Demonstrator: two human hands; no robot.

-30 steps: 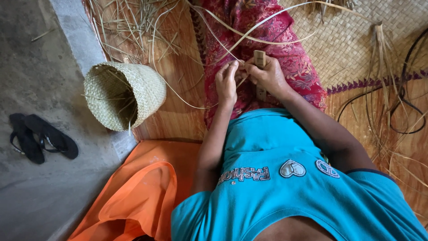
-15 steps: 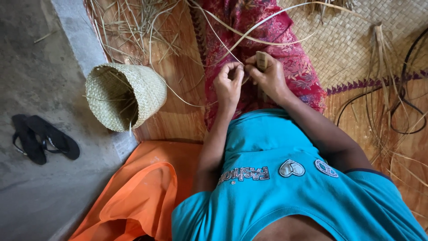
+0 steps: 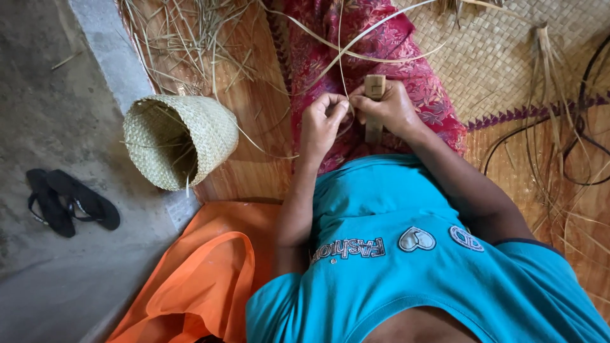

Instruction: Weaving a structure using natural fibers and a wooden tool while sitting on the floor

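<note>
Fingers [image 3: 335, 107] of left hand [image 3: 321, 124] curled tight, tips pinched on thin pale straw strips [image 3: 343, 70]. Right hand [image 3: 387, 108] closed around small wooden tool [image 3: 374, 108], upright, top end poking out above the fist, lower end showing below. Both hands nearly touching, held over the lap, roughly centre of view, slightly toward 12 o'clock. Strips run up from the pinch toward 12 o'clock and fan out; 1 long strip arcs toward 1 o'clock. Cannot tell whether strips pass through the tool.

Under the hands: red patterned cloth [image 3: 394, 51] over the legs, stretching toward 12 o'clock. Person wears a turquoise shirt [image 3: 406, 273], filling 5 to 6 o'clock.

At 9 to 10 o'clock of the hands: woven basket [image 3: 184, 136] lying on its side, mouth facing 8 o'clock, at the edge of a reed floor mat [image 3: 254, 127]. Loose straw [image 3: 184, 38] scattered at 11 o'clock. Woven mat [image 3: 502, 57] with a purple zigzag border at 1 to 3 o'clock, more long strips and dark strands at 3 o'clock. Orange cloth [image 3: 197, 279] at 7 o'clock. Pair of black flip-flops [image 3: 70, 202] on concrete floor [image 3: 44, 95] at 8 to 9 o'clock, well apart from the basket.
</note>
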